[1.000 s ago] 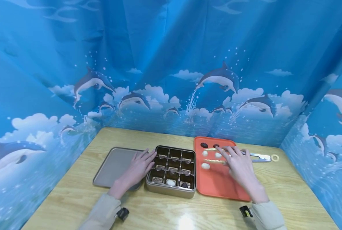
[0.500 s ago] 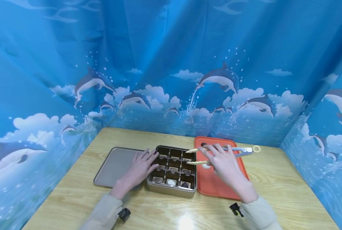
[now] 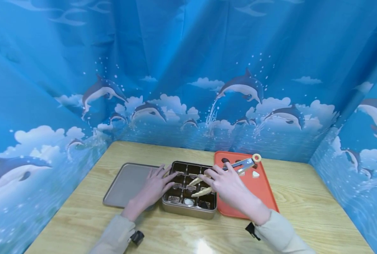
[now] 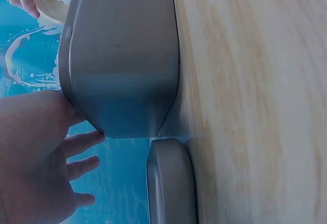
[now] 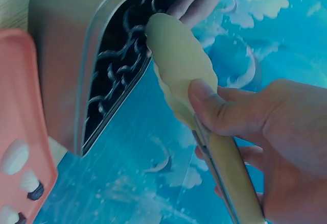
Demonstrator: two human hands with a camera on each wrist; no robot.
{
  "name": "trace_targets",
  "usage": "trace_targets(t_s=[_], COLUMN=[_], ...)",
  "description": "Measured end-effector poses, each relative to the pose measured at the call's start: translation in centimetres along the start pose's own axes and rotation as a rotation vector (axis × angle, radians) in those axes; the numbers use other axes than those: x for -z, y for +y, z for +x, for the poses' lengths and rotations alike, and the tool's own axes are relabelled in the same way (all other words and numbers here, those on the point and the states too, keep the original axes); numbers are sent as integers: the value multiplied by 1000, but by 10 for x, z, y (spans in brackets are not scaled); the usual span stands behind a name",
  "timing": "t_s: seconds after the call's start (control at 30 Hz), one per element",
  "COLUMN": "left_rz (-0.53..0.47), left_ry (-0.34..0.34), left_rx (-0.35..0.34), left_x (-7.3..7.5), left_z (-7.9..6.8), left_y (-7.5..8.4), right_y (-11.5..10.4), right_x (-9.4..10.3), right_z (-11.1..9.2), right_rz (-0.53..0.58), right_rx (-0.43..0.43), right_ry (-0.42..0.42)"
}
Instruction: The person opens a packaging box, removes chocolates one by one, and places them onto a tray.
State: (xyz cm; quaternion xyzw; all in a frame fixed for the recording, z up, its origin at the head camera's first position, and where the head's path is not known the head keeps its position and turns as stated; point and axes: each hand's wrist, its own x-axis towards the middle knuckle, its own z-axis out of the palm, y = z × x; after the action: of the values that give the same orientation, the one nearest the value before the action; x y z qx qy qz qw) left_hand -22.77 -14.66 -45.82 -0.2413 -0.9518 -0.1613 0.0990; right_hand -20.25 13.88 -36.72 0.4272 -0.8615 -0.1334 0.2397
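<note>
In the head view my right hand (image 3: 228,181) holds a pair of tongs (image 3: 202,191) with cream tips and a metal hinge. Their tips point left over the middle cells of a metal tin (image 3: 188,210), standing apart from each other. The right wrist view shows the thumb pressed on the cream arm of the tongs (image 5: 181,60). My left hand (image 3: 155,187) lies at the tin's left rim, its fingers extended. Inside the front row sit a white chocolate (image 3: 189,202) and a dark chocolate (image 3: 203,204). The other cells in sight show a dark divided liner.
A flat grey lid (image 3: 128,183) lies left of the tin, partly under my left hand. Right of the tin is a red tray (image 3: 231,208) bearing several dark and white chocolates, including a white one (image 3: 255,174). A blue dolphin-print curtain (image 3: 188,88) borders the wooden table (image 3: 182,233).
My right hand has carried the tongs left from over the red tray to over the tin, turning them so the tips point down-left. The left hand has stayed at the tin's rim.
</note>
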Motion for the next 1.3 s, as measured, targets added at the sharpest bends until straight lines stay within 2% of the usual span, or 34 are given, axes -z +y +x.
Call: trace_targets(t_s=[0.17, 0.5, 0.7, 1.03, 1.17, 1.3], left_rz=[4, 7, 5, -5, -7, -4], left_ry=[9, 12, 10, 21, 20, 25], left_rx=[11, 19, 24, 15, 19, 22], left_x=[-1, 0, -1, -1, -1, -1], left_z=[0, 0, 0, 0, 0, 0], left_y=[0, 0, 0, 0, 0, -1], right_y=[-9, -25, -38, -65, -70, -67], right_x=[5, 13, 14, 9, 3, -2], right_z=[8, 26, 38, 55, 55, 52], right_rz=[-37, -147, -227, -238, -244, -236], right_rx=[47, 73, 44, -33, -19, 23], right_ry=[-10, -115, -120, -249, -233, -165])
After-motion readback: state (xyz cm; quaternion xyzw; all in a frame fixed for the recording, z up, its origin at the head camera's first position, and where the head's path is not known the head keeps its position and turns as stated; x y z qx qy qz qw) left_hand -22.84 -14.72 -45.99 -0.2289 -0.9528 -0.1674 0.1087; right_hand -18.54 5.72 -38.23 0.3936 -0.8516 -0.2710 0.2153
